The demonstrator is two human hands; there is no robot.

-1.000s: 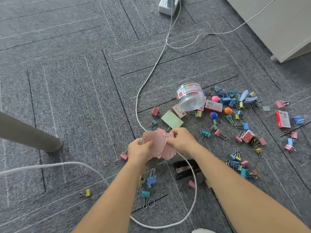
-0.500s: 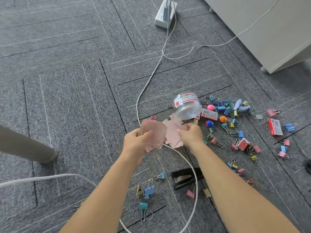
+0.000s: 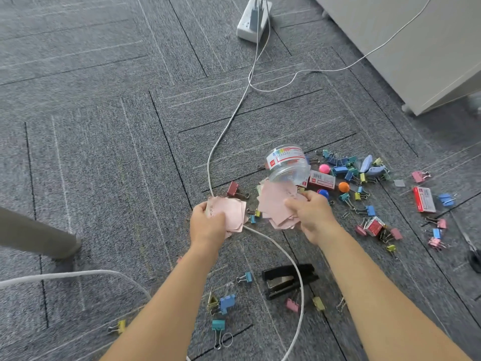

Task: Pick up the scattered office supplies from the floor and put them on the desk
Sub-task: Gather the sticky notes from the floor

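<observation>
No text legible; jar [image 3: 286, 166]: red-and-white label band with a small red logo square and a row of coloured marks, lettering too blurred; white-red box [image 3: 322, 179] just beside jar: barcode-like print, unreadable; red box [image 3: 423, 199] at far right: white panel with fine print, unreadable; notes [image 3: 231, 214]: faint dark marks near one edge, unreadable

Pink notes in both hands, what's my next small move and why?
Probably lay the right bunch, in the right hand, onto the left bunch, in the left hand, as one stack. Both are loosely fanned, and neither hand is free for the stapler on the carpet.
</observation>
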